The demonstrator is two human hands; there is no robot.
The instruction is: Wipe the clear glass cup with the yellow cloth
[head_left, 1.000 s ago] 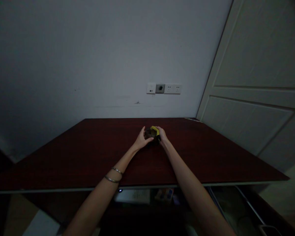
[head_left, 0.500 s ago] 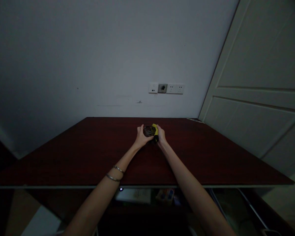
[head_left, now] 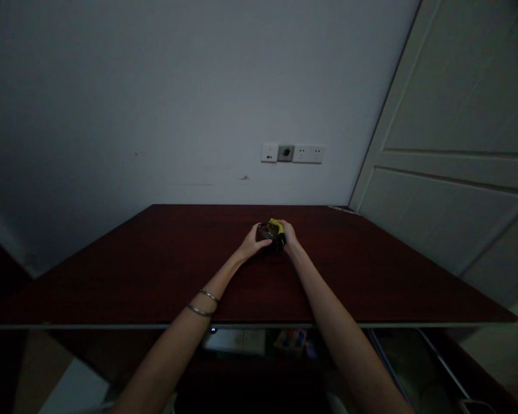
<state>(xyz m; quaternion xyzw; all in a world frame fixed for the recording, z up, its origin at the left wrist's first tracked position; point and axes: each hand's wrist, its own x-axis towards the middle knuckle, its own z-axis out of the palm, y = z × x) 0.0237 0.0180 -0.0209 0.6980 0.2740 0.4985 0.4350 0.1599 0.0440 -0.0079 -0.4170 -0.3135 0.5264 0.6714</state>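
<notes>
My left hand (head_left: 251, 242) is wrapped round the left side of a small round, dark, glossy see-through object (head_left: 266, 231), which looks like glass; its exact kind is not clear in the dim light. In my right hand (head_left: 289, 233) is a yellow and black object (head_left: 278, 226), pressed against the right side of the glossy one. Its kind is also too small to tell. Both hands are closed and meet over the far middle of the dark red tabletop (head_left: 190, 264). The right hand's fingers are mostly hidden behind the yellow object.
White wall sockets (head_left: 308, 154) sit above the table's back edge. A panelled door (head_left: 453, 190) slants along the right. Below the front edge, a shelf holds a pale flat box (head_left: 237, 341) and a small colourful packet (head_left: 291, 340).
Both hands have shifted slightly to the right with the two objects. The yellow and black object has tilted, its top now leaning further left.
</notes>
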